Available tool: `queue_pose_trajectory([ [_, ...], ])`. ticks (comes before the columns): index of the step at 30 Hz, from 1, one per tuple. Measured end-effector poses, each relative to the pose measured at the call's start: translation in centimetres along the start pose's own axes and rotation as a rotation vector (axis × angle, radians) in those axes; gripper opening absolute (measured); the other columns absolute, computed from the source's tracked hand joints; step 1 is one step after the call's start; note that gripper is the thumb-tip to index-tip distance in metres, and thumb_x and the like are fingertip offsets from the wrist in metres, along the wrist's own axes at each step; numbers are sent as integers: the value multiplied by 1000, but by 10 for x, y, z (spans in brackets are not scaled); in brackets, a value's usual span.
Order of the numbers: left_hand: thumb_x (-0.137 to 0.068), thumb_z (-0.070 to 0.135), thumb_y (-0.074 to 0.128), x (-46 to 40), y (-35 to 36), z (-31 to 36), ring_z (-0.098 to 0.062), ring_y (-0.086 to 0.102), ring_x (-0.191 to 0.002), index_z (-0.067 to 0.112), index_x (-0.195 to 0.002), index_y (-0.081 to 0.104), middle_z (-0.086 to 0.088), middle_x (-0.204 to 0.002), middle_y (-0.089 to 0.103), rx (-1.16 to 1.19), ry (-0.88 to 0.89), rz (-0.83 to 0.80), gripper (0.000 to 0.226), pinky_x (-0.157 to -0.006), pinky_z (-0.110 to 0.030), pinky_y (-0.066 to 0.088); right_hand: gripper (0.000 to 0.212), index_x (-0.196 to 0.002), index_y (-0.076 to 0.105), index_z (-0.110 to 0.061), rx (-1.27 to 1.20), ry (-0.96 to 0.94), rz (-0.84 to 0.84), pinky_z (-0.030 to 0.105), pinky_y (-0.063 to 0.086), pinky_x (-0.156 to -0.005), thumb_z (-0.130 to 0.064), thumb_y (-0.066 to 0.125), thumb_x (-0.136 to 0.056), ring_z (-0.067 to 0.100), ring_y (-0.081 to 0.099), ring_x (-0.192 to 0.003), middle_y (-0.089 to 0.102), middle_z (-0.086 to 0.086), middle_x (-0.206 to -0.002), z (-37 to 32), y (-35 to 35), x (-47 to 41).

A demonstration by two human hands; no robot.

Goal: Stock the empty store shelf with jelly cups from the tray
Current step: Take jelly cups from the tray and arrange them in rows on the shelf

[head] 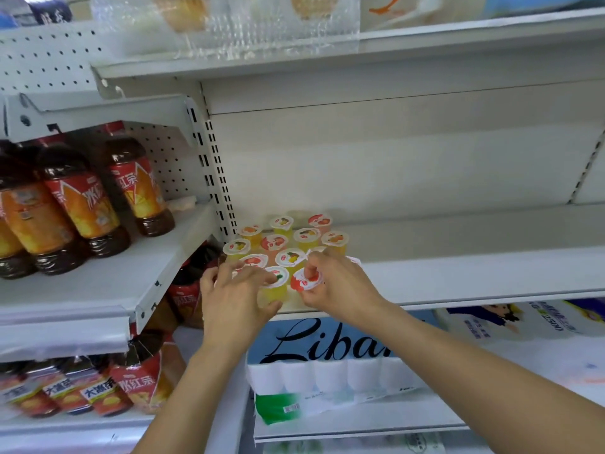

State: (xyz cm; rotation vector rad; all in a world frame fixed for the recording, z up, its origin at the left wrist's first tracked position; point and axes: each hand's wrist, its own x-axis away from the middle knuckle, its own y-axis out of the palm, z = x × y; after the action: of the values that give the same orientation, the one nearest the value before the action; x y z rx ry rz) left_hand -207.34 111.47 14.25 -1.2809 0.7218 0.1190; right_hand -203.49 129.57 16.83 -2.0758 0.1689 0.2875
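**Front row going in at the shelf's left corner**

Both hands work at the front edge of the shelf (pixel 458 273). The left hand (pixel 235 299) pinches a yellow jelly cup (pixel 273 291) by its wall; the right hand (pixel 337 286) grips a red jelly cup (pixel 306 280) by the lid rim, tilted toward the camera, probably about to be set upright. The stocked cups (pixel 288 244) stand in tight rows against the left upright, leaving the shelf's right side bare. The tray is out of view.

Shelf (pixel 458 270) matt white painted metal; jelly cups (pixel 288 257) clear glossy plastic, foil-like lids; tea bottles (pixel 85 204) glossy plastic, probably.
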Motion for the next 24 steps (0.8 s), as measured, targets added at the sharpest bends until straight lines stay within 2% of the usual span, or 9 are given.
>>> queue_pose_trajectory([
  [4, -60, 29, 89, -3, 5, -3, -20, 61, -98, 32, -81, 75, 12, -86, 72, -9, 33, 90, 26, -89, -39, 27, 21, -103, 48, -17, 174, -20, 13, 33, 43, -65, -30, 57, -89, 27, 57, -89, 51, 6, -110, -5, 10, 0],
  [8, -65, 31, 86, -2, 4, -4, -19, 61, -97, 32, -79, 75, 13, -83, 72, -30, 58, 96, 18, -89, -40, 29, 34, -122, 47, -13, 407, -65, 25, 32, 37, -62, -32, 50, -95, 31, 60, -94, 51, 7, -117, -7, 8, -1],
  [14, -64, 30, 85, -1, 3, 1, -21, 60, -98, 31, -80, 74, 10, -86, 72, -56, 26, 32, 19, -89, -40, 29, 40, -131, 43, -14, 434, -94, -15, 33, 39, -62, -34, 48, -96, 33, 61, -97, 46, 6, -127, -4, 7, 0],
  [17, -71, 42, 75, -1, 2, 7, -24, 59, -102, 29, -91, 73, 5, -94, 72, -13, 27, 29, 24, -90, -43, 37, 40, -129, 44, -20, 403, -104, 42, 31, 41, -65, -43, 44, -96, 29, 62, -95, 44, 1, -128, -2, -7, 8],
  [20, -82, 55, 49, -2, -5, 32, -24, 57, -106, 25, -118, 65, 2, -109, 68, 82, 59, 48, 50, -92, -43, 42, 38, -123, 53, -22, 375, -138, 209, 31, 44, -59, -46, 44, -94, 25, 64, -83, 50, 0, -119, 15, -31, 22],
  [22, -85, 54, 48, -5, -8, 59, -24, 55, -109, 22, -132, 53, 1, -116, 63, 177, 94, 81, 56, -95, -41, 42, 38, -113, 61, -20, 364, -173, 364, 30, 44, -58, -45, 46, -88, 24, 63, -81, 58, 1, -106, 38, -48, 36],
  [24, -88, 51, 49, -6, -7, 94, -24, 52, -110, 22, -136, 48, 1, -118, 60, 269, 146, 115, 56, -95, -40, 40, 43, -112, 63, -17, 409, -158, 436, 35, 48, -69, -44, 44, -84, 26, 61, -93, 62, 5, -110, 68, -66, 56],
])
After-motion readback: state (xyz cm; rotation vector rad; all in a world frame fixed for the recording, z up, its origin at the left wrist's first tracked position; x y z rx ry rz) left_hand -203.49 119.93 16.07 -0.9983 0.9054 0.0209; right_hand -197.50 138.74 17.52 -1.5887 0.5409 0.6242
